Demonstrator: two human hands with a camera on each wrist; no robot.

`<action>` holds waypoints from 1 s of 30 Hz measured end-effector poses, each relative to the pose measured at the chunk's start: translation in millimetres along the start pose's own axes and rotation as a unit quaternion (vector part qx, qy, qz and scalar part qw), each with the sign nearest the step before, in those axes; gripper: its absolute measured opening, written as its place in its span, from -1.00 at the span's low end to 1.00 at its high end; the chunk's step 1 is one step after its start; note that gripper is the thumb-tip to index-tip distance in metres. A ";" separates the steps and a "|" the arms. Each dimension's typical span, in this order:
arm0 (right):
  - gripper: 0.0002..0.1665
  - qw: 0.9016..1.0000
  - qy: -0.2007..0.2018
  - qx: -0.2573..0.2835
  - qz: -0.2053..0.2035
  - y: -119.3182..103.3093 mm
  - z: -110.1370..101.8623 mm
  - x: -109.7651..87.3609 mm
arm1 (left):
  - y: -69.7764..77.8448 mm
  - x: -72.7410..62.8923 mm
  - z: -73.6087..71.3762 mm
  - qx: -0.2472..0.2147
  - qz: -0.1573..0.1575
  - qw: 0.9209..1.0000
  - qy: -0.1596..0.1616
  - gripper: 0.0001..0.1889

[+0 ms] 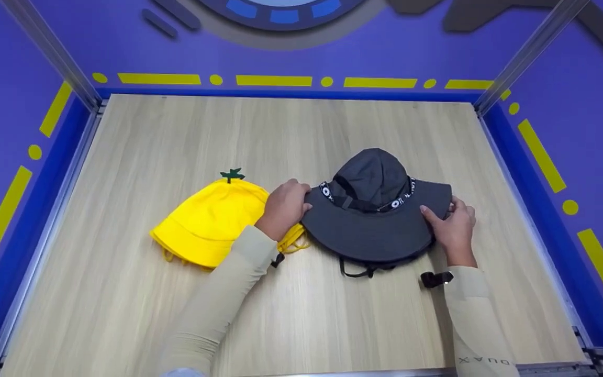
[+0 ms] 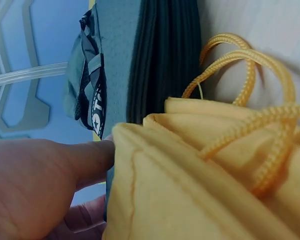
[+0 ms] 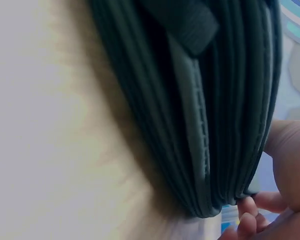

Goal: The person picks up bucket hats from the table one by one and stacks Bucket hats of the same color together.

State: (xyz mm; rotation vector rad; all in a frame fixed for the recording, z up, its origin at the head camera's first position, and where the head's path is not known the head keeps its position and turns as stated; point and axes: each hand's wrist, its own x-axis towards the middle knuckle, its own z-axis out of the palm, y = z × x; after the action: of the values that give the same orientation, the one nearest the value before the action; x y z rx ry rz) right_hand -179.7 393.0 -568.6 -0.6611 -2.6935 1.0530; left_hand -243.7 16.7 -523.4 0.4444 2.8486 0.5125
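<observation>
A dark grey wide-brimmed hat (image 1: 369, 230) lies on the wooden table, its crown toward the back and a black-and-white band around it. Several layered brims (image 3: 235, 100) show at its edge in the right wrist view. My left hand (image 1: 285, 207) pinches the brim's left edge, thumb on top. On the opposite edge, my right hand (image 1: 454, 228) grips the brim between thumb and fingers. Left of it rests a yellow bucket hat (image 1: 212, 220) with a green leaf on top, partly hidden by my left forearm. Its layered yellow brims (image 2: 180, 175) sit close beside my left hand.
Yellow cords (image 2: 275, 75) hang from the yellow hat near the dark brim. A black cord (image 1: 356, 273) pokes out under the grey hat. Blue-purple panels (image 1: 301, 57) wall the table (image 1: 301, 125) at the back and both sides, with metal posts at the corners.
</observation>
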 end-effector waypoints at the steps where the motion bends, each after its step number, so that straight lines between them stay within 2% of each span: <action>1: 0.05 1.000 -0.001 -0.001 -0.001 -0.7 -0.2 0.2 | 0.4 0.2 0.4 0.005 0.001 1.000 0.005 -0.56; 10: 0.07 1.000 -0.020 -0.010 0.012 -4.0 -3.9 -1.2 | 4.1 -2.0 3.8 0.056 0.005 0.998 0.035 -0.55; 13: 0.10 0.999 -0.028 -0.020 0.018 -5.7 -4.8 -2.6 | 2.5 -6.7 2.9 0.069 0.016 0.996 0.054 -0.55; 16: 0.09 0.999 -0.014 -0.031 0.013 -11.5 -6.3 -6.1 | -0.5 -15.3 -2.1 0.069 0.028 0.994 0.077 -0.54; 18: 0.00 0.999 0.023 -0.028 -0.022 -18.1 -5.7 -10.2 | -3.3 -23.0 -8.0 0.058 0.032 0.994 0.093 -0.53; 20: -0.13 0.994 0.062 -0.014 -0.092 -27.9 -3.8 -16.6 | -7.1 -33.3 -15.4 0.045 0.028 0.993 0.105 -0.51; 22: -0.29 0.979 0.082 0.003 -0.188 -39.5 0.4 -25.1 | -12.2 -45.3 -23.3 0.036 0.014 0.993 0.115 -0.49; 23: -0.36 0.968 0.078 0.013 -0.236 -45.6 3.2 -29.7 | -14.9 -51.9 -27.5 0.035 0.001 0.993 0.115 -0.48; 25: -0.44 0.950 0.035 0.030 -0.309 -57.7 9.1 -40.2 | -20.8 -65.4 -34.9 0.040 -0.034 0.993 0.103 -0.44; 26: -0.44 0.944 0.003 0.034 -0.328 -63.0 12.0 -45.9 | -24.0 -71.8 -37.9 0.043 -0.055 0.993 0.091 -0.41; 28: -0.35 0.940 -0.059 0.029 -0.336 -70.4 18.5 -55.9 | -31.0 -83.2 -41.8 0.049 -0.100 0.992 0.058 -0.35; 30: -0.21 0.942 -0.107 0.003 -0.319 -73.4 25.5 -63.8 | -39.2 -92.4 -42.1 0.057 -0.139 0.988 0.023 -0.28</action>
State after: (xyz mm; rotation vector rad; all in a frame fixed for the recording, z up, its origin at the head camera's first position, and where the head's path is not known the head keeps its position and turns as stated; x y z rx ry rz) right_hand -156.1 300.3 -537.5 0.3471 -2.7532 0.9818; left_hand -178.4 -61.5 -485.0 0.0487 2.9261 0.3127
